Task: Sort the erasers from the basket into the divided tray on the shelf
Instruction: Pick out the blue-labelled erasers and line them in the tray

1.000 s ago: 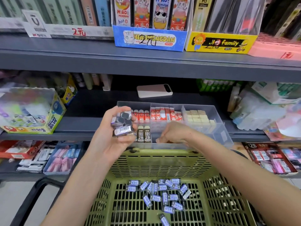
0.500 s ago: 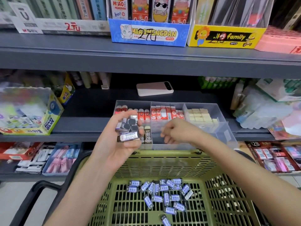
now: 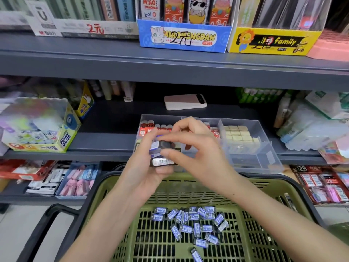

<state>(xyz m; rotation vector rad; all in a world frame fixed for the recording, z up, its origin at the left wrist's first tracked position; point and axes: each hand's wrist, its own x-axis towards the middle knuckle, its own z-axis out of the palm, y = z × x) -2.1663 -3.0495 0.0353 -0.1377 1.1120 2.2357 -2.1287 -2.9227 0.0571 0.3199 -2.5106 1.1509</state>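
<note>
Rubber erasers, small dark blocks in blue-and-white paper sleeves, are in two places: a stack of erasers (image 3: pixel 163 154) held up in front of the shelf edge, and many loose erasers (image 3: pixel 190 222) scattered on the floor of a green mesh basket (image 3: pixel 188 179) below. The person's left hand (image 3: pixel 143 173) grasps the stack, thumb on one side and curled fingers (image 3: pixel 166 170) underneath. The right hand (image 3: pixel 200 148) is stretched across from the right. Its thumb and forefinger bracket the top of the stack, but blur hides whether they pinch an eraser. Each eraser looks light, firm with a little give, and not fragile. The smooth sleeves probably slide on each other, so a loosely held stack could spill. A pinch across the two long sides of one block seems the surest hold. Just behind the hands, a clear divided tray (image 3: pixel 247 154) sits on the grey shelf (image 3: pixel 105 146). Its back compartments hold red-sleeved erasers (image 3: pixel 149 127) and cream blocks (image 3: pixel 238 133). The hands hide the front left part. Farther back lies a pale phone-like device (image 3: pixel 185 102), and a glue display box (image 3: pixel 37 129) stands to the left. The tray's walls and the basket's far rim just below it are what a loaded hand must clear.
</note>
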